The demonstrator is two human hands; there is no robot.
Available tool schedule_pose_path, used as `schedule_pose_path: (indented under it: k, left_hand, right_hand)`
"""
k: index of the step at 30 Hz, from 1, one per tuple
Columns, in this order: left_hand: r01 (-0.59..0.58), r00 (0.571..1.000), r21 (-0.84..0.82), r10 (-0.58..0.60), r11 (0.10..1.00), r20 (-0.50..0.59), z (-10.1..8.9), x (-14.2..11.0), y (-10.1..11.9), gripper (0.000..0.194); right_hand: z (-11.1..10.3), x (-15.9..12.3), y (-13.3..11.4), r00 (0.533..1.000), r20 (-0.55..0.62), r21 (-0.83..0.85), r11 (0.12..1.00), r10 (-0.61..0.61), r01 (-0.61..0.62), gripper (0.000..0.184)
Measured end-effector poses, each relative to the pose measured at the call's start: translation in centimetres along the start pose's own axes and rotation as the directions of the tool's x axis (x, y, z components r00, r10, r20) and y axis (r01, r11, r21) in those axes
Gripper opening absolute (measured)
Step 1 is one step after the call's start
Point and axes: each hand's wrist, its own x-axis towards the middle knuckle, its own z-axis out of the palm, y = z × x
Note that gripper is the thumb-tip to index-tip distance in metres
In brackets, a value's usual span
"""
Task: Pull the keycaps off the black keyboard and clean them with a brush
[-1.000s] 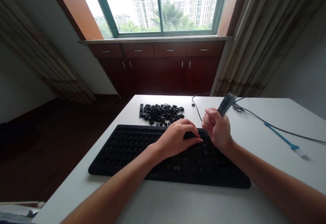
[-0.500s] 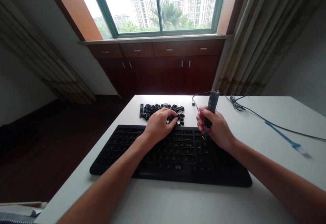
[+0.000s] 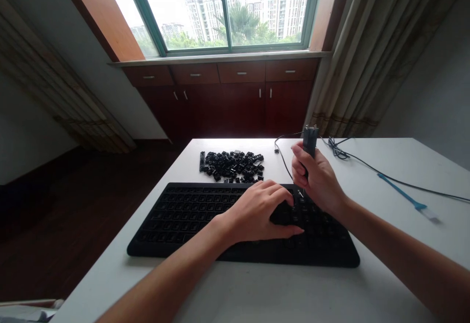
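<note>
A black keyboard (image 3: 191, 237) lies on the white table; much of its left and middle part is stripped of keycaps. My left hand (image 3: 259, 210) is over the keyboard's right-middle part, thumb and forefinger spread apart with nothing seen between them. Upright in my right hand (image 3: 319, 178) is a black-handled keycap puller (image 3: 310, 139), fingers wrapped round its grip. Its wire end points down close above the keys on the right side. Behind the keyboard lies a heap of loose black keycaps (image 3: 235, 164).
A black cable (image 3: 389, 178) runs across the table's right side, bundled near the back edge. In front of it lies a blue brush (image 3: 402, 191) with pale bristles. Beyond the table stand dark red cabinets (image 3: 223, 110) under a window.
My left hand has moved from the keycap heap rightward and nearer, over the keyboard, with its thumb and forefinger now apart. My right hand has shifted slightly right, still holding the keycap puller.
</note>
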Motion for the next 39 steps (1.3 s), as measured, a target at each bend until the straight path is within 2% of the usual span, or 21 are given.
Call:
schedule_pose_path:
  k: [5,9,12,18,25,28,30,33,36,37,39]
  left_hand:
    - [0.022,1.000,-0.044,-0.022,0.999,-0.009,0.3,0.0,-0.2,0.030]
    - [0.011,1.000,-0.104,-0.010,0.994,0.001,0.4,0.0,-0.3,0.027]
    - [0.022,1.000,-0.155,-0.022,0.988,0.004,0.5,0.1,-0.3,0.024]
    - [0.047,0.999,-0.198,-0.048,0.979,0.001,0.5,0.1,-0.4,0.026]
    - [0.035,0.999,-0.206,-0.036,0.978,-0.002,0.6,0.1,-0.6,0.026]
    - [0.033,0.999,-0.216,-0.036,0.976,-0.009,0.7,0.0,-0.7,0.027]
    - [0.034,0.999,-0.225,-0.037,0.974,-0.009,0.7,0.0,-0.8,0.027]
    - [0.036,0.999,-0.235,-0.039,0.971,-0.007,0.7,0.1,-0.7,0.028]
    - [0.039,0.999,-0.211,-0.042,0.977,-0.009,0.7,0.1,-0.7,0.030]
    - [0.057,0.998,-0.186,-0.061,0.981,-0.019,0.7,0.1,-0.7,0.030]
    - [0.117,0.990,-0.131,-0.126,0.984,-0.061,0.7,0.0,-0.7,0.034]
  right_hand:
    - [-0.5,-0.8,0.5,0.999,0.022,-0.068,0.997,0.038,-0.037,0.046]
    - [-1.1,-1.2,1.0,0.999,-0.028,-0.088,0.995,0.036,-0.038,0.048]
    - [-1.1,-1.2,1.2,0.998,-0.058,-0.036,0.999,0.015,-0.018,0.051]
    - [-0.4,-1.3,1.5,0.998,-0.048,0.047,0.998,0.038,-0.036,0.055]
    - [0.1,-1.2,1.6,0.988,-0.076,0.132,0.983,0.135,-0.125,0.054]
    - [0.3,-1.3,1.6,0.977,-0.128,0.190,0.971,0.172,-0.146,0.055]
    - [0.5,-1.4,1.9,0.971,-0.181,0.165,0.978,0.156,-0.126,0.055]
    - [0.9,-1.5,2.3,0.975,-0.210,0.036,0.997,0.078,-0.072,0.053]
    - [0.9,-1.5,2.7,0.980,-0.185,0.019,0.997,0.073,-0.071,0.052]
    - [0.8,-1.5,2.7,0.986,-0.143,0.059,0.995,0.087,-0.080,0.052]
    - [0.6,-1.4,2.7,0.994,0.038,0.138,0.985,0.101,-0.106,0.050]
